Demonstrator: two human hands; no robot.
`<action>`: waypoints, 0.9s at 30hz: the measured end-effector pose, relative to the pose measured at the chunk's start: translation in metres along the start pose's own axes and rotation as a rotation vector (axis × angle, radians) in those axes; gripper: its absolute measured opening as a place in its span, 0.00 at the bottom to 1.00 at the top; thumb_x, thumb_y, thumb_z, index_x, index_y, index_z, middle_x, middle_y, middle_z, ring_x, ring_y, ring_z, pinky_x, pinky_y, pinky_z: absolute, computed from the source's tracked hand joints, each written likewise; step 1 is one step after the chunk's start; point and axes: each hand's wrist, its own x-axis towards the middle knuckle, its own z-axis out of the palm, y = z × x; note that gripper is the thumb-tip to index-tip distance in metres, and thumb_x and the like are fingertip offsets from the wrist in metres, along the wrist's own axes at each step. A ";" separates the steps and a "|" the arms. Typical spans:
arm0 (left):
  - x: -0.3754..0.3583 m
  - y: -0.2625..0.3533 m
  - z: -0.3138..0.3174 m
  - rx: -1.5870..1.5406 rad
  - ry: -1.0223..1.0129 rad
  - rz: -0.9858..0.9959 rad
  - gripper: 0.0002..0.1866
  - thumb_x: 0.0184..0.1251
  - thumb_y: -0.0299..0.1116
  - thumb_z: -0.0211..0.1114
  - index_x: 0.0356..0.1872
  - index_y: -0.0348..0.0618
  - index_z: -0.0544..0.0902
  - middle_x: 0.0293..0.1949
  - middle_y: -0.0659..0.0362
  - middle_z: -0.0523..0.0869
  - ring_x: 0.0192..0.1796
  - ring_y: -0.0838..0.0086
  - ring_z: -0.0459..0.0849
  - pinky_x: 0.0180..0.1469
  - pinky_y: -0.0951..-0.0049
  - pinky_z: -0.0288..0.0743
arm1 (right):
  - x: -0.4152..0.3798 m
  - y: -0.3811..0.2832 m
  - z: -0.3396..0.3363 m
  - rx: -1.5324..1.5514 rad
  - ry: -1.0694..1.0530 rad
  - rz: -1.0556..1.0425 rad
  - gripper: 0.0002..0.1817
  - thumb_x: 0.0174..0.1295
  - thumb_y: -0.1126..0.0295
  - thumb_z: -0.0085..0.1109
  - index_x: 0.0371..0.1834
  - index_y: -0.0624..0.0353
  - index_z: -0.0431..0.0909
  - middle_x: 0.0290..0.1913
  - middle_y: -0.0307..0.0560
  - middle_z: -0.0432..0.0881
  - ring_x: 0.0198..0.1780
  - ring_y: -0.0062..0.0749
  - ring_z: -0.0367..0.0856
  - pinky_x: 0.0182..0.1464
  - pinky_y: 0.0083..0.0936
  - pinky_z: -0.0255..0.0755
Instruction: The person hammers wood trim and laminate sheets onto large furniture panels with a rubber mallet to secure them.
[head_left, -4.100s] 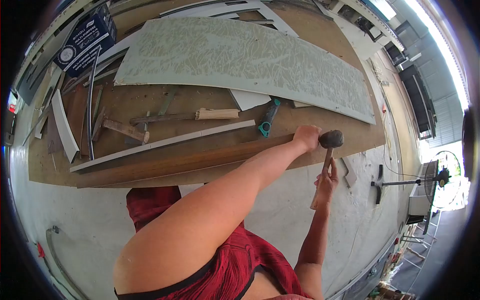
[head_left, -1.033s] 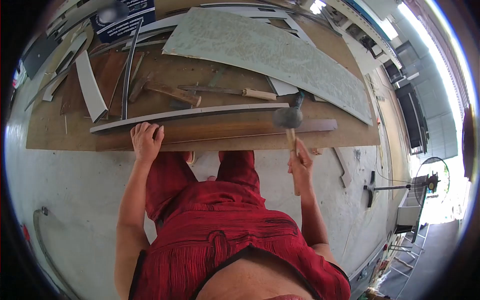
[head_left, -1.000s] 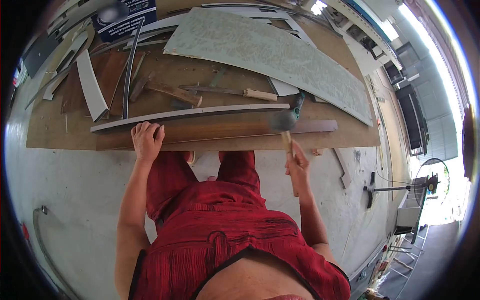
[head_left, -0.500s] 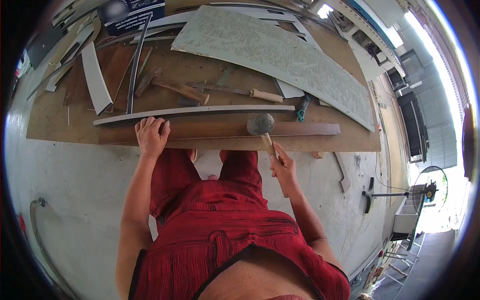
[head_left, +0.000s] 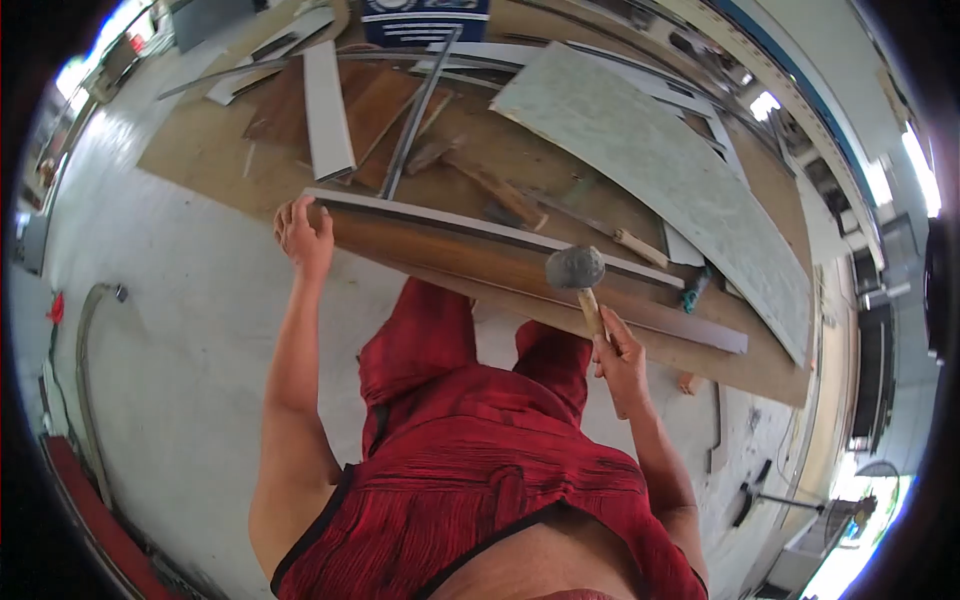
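In my right hand (head_left: 622, 365) is a rubber mallet (head_left: 575, 268), gripped by its wooden handle, with the dark grey head raised over the right part of a long brown plank (head_left: 480, 265). My left hand (head_left: 303, 238) is at the plank's left end, its fingers curled round the end. Along the far side of the plank runs a narrow strip (head_left: 440, 219) with a pale top and a dark edge. The plank lies at the near edge of the worktable (head_left: 220, 180).
Beyond the strip lie a wooden-handled hammer (head_left: 500, 190), another wooden-handled tool (head_left: 640, 247) and a teal-handled tool (head_left: 696, 288). A large pale patterned panel (head_left: 670, 180) covers the table's right side. A white strip (head_left: 327, 115) and a metal bar (head_left: 420, 115) lie at left.
My left hand has slid to the plank's left end. The view has turned, so the table now slants down to the right. The mallet stays raised in my right hand.
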 end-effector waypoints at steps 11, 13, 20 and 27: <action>-0.024 -0.052 0.030 -0.099 0.008 -0.249 0.13 0.61 0.38 0.58 0.35 0.36 0.77 0.41 0.48 0.79 0.56 0.52 0.70 0.62 0.57 0.58 | 0.068 -0.034 0.124 -0.258 -0.351 -0.521 0.25 0.58 0.69 0.58 0.61 0.50 0.71 0.51 0.56 0.79 0.52 0.47 0.79 0.51 0.31 0.71; -0.027 -0.056 0.034 -0.074 0.033 -0.225 0.13 0.62 0.37 0.57 0.36 0.35 0.77 0.42 0.48 0.79 0.56 0.53 0.70 0.62 0.56 0.58 | 0.076 -0.032 0.134 -0.356 -0.371 -0.513 0.24 0.58 0.67 0.58 0.61 0.48 0.71 0.51 0.55 0.79 0.51 0.48 0.79 0.51 0.31 0.71; -0.031 -0.064 0.049 -0.139 0.132 -0.243 0.11 0.63 0.35 0.53 0.35 0.36 0.76 0.42 0.49 0.77 0.55 0.53 0.70 0.63 0.56 0.57 | 0.078 -0.061 0.154 -0.315 -0.430 -0.350 0.23 0.59 0.64 0.57 0.60 0.47 0.72 0.52 0.54 0.79 0.51 0.48 0.79 0.52 0.32 0.71; -0.031 -0.059 0.048 -0.155 0.142 -0.289 0.12 0.64 0.34 0.50 0.38 0.35 0.77 0.44 0.50 0.78 0.57 0.55 0.69 0.63 0.59 0.56 | 0.085 -0.065 0.188 -0.321 -0.477 -0.352 0.22 0.59 0.65 0.57 0.59 0.48 0.72 0.52 0.54 0.78 0.52 0.49 0.78 0.53 0.32 0.70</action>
